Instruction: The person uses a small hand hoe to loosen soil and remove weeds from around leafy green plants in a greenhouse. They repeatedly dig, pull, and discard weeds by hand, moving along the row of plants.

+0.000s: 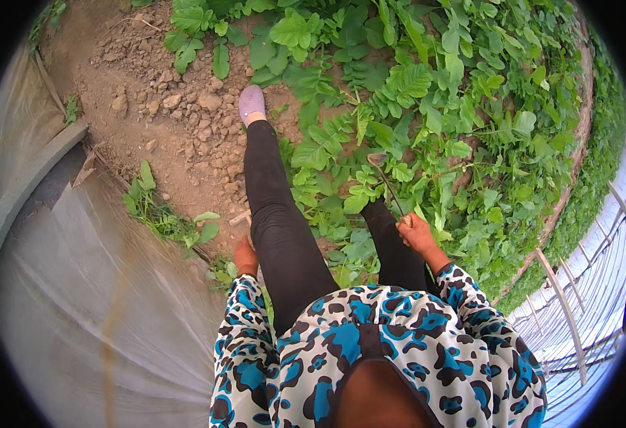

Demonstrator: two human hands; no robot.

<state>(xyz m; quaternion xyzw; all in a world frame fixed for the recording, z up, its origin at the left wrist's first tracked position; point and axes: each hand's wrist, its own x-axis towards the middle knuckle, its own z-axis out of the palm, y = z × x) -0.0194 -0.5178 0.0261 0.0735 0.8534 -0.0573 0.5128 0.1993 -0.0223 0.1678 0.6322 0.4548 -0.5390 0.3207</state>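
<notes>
My right hand [419, 234] is closed around the grip of a small hand hoe [387, 182]. Its thin metal neck rises away from my fist and ends in a small blade among the leaves. Beside my left thigh hangs my left hand [245, 257], its fingers partly hidden, so whether it holds anything is unclear. Just beyond it a short wooden piece [240, 218] shows over the soil by my black trouser leg. Leafy green radish-like plants [318, 147] grow around both legs. A mauve shoe [252, 101] stands on the ground; my other foot is hidden under foliage.
Dry cloddy soil [184, 117] lies to the left. Plastic sheeting [115, 289] slopes along the left side, with a curved grey beam [40, 176] behind it. Dense plants [484, 176] fill the right. Greenhouse framing [564, 310] with film stands at the far right.
</notes>
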